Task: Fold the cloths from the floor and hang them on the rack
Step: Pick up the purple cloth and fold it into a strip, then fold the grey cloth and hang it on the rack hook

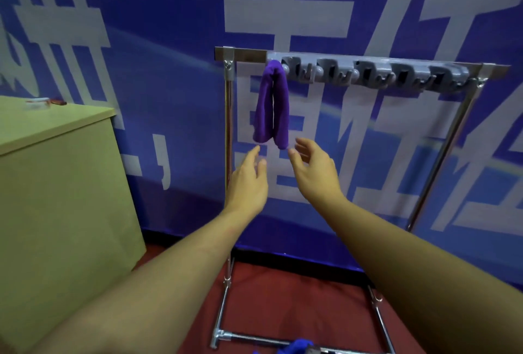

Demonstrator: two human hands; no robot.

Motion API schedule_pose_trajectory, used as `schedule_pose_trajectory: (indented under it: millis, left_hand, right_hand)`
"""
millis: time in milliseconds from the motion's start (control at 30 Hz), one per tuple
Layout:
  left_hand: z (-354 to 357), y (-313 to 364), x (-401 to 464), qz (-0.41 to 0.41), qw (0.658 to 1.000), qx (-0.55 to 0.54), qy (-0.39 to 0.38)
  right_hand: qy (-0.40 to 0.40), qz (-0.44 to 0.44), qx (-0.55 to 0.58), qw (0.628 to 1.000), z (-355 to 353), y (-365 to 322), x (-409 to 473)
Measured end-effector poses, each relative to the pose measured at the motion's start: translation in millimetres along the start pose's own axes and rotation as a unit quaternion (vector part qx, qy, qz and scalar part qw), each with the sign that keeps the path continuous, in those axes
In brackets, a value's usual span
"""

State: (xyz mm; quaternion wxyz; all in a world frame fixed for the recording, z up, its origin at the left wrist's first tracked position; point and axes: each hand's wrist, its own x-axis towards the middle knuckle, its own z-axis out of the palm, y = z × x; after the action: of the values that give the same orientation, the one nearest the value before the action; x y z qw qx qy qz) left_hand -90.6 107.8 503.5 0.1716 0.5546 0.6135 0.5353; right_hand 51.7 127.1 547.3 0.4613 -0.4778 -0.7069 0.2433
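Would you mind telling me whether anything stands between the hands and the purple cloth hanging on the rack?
Nothing visible does. The left hand and right hand are open just below the purple cloth, which hangs from the rack, with only air between.

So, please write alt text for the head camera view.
A folded purple cloth hangs from the left end of a metal rack; the open left hand and right hand are just below it. A blue cloth lies on the red floor.

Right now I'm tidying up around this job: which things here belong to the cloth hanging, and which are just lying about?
Job:
purple cloth, hung on the rack
rack
blue cloth, on the floor
left hand and right hand, both open below the purple cloth

Lying about:
cabinet
small items on it, too blurred to identify
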Motion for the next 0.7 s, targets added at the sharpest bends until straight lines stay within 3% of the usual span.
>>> schedule_pose_trajectory:
  millis: [367, 533, 700]
  left_hand:
    - [61, -129, -140, -0.098, 0.99, 0.037, -0.092]
    - [105, -205, -200, -0.175, 0.97, 0.06, -0.161]
    - [144, -273, -247, -0.269, 0.927, 0.086, -0.247]
  right_hand:
    - [-0.131, 0.102, -0.102, 0.981, 38, 146, -136]
    - [-0.278, 0.161, -0.17, 0.931, 54, 241, -187]
    - [-0.341, 0.273, -0.179, 0.882, 67, 320, -229]
